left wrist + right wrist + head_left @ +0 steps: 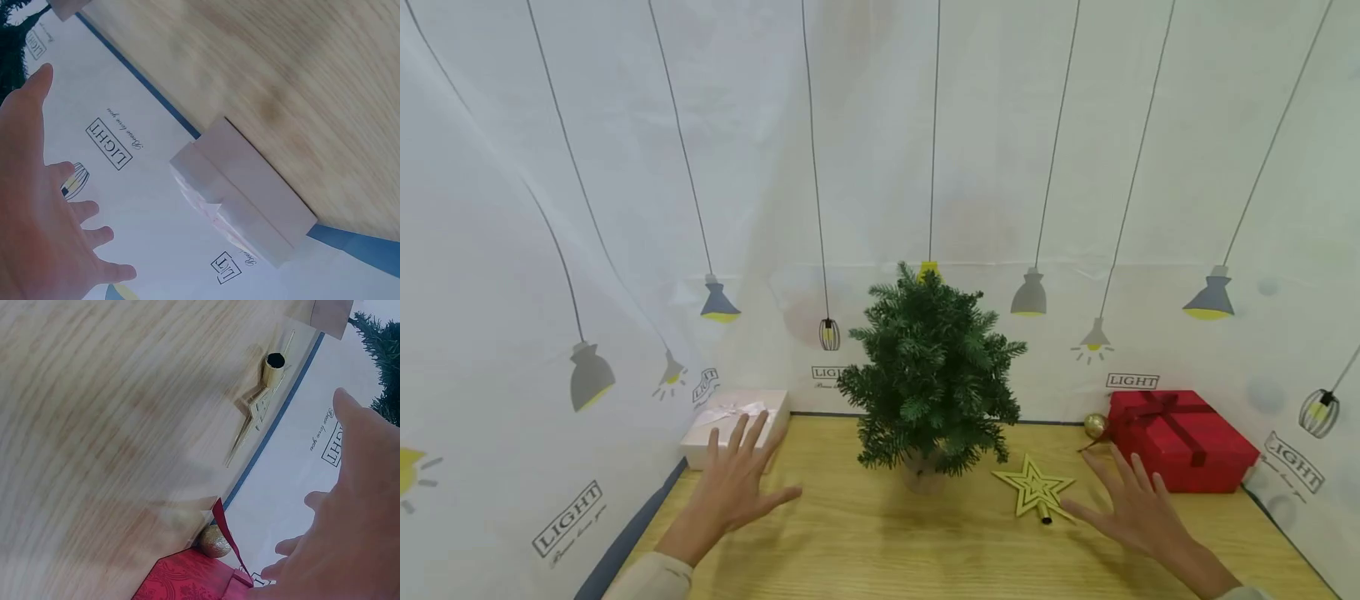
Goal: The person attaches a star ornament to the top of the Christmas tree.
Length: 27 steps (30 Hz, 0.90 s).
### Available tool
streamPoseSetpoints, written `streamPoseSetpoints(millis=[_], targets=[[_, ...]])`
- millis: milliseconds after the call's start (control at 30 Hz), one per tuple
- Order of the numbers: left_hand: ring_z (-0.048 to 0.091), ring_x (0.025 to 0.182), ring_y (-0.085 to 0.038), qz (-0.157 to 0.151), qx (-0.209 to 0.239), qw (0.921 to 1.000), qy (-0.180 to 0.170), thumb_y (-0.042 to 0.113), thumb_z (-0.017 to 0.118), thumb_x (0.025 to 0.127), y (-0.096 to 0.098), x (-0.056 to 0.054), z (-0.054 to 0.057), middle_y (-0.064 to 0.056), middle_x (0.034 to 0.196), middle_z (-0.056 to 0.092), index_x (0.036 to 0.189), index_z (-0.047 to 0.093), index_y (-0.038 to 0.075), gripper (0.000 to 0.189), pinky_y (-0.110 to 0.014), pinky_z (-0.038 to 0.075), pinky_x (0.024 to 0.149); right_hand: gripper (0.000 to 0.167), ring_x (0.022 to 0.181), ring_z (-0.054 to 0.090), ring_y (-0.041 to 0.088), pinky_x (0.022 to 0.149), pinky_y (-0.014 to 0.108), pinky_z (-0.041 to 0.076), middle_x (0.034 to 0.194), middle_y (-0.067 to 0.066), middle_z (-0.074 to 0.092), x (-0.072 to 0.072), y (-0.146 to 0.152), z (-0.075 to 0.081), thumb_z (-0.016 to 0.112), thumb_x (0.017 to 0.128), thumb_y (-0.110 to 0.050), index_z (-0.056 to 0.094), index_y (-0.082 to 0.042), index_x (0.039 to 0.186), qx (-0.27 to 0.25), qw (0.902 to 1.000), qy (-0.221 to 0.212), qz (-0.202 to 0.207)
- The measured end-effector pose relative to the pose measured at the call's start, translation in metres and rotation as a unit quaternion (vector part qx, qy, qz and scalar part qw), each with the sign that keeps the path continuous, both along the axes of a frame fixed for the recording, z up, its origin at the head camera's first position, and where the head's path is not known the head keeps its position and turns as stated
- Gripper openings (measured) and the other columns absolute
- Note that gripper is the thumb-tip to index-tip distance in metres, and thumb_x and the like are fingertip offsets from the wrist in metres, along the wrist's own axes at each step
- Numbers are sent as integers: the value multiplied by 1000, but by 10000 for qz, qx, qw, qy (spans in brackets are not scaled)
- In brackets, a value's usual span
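Observation:
My left hand (735, 482) hovers with spread fingers over the table, in front of a white gift box (778, 414) with a pale bow. On the other side my right hand (1138, 506), also spread and holding nothing, is near a gold star tree topper (1032, 486) that lies flat, its tube toward me. A red gift box (1187, 442) with a dark red ribbon sits just beyond that hand. Between the hands a small green Christmas tree (931, 367) stands upright on a pale base (922, 473). In the right wrist view the star's open tube (273, 370) faces the camera.
A gold ball ornament (1095, 426) rests against the red box's left side. The wooden table (850, 542) ends at a white backdrop (880, 167) printed with hanging lamps, which rises behind and along both sides.

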<state>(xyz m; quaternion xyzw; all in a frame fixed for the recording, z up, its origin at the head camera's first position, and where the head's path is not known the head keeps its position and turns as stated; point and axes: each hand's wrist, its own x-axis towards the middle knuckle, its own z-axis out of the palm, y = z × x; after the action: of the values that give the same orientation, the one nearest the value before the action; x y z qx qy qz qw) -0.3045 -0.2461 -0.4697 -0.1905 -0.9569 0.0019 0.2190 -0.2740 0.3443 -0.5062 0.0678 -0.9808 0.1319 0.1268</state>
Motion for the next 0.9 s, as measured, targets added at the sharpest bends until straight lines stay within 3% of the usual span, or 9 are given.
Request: streamPoseSetpoints(millis=[300,400,500,567,633,733,900], targets=[[31,151,-46,45,-233,9996,176,81,60,85,3,-3,16,-18,165,35,162,41,22,99,-78,26,112,89,136,31,70,96,88,29,155,36,34,-2,0,-13,73,88,-64,46,-10,154,-78,9997,180,156],[30,151,-45,21,-244,9995,223,81,59,85,6,-5,22,-18,165,36,162,40,23,98,-78,25,112,86,132,40,67,89,85,38,147,35,44,-3,-1,-19,80,84,-58,54,-7,148,-152,9963,726,431],[31,150,-46,-14,-239,9993,293,81,59,86,8,-6,26,-18,164,38,162,41,22,98,-78,25,112,83,123,50,59,86,79,44,135,33,55,-10,1,-29,87,78,-50,60,-3,140,-167,9852,1461,885],[31,150,-46,-18,-238,9993,304,81,59,86,10,-7,30,-18,163,38,162,40,21,98,-78,25,112,82,119,54,56,87,75,45,131,32,59,-12,1,-32,90,76,-46,61,-1,138,-182,9803,1655,1060],[31,150,-46,-22,-224,9993,295,81,59,86,11,-8,34,-18,163,38,162,40,21,99,-78,25,112,81,120,55,56,89,74,46,132,32,59,-11,0,-32,88,79,-46,58,-1,141,-279,9835,1417,1088],[31,151,-45,-1,-228,9994,274,81,59,86,15,-10,41,-18,163,38,162,39,21,98,-78,25,113,79,124,53,58,88,75,47,137,34,57,-6,-6,-26,82,86,-47,54,-3,146,-476,9921,730,901],[33,150,-45,-72,-169,9993,331,80,60,86,21,-15,52,-17,162,41,162,40,23,97,-77,25,113,77,123,55,56,85,73,51,136,32,59,-8,-13,-24,75,94,-47,50,-2,151,-734,9936,7,857]])
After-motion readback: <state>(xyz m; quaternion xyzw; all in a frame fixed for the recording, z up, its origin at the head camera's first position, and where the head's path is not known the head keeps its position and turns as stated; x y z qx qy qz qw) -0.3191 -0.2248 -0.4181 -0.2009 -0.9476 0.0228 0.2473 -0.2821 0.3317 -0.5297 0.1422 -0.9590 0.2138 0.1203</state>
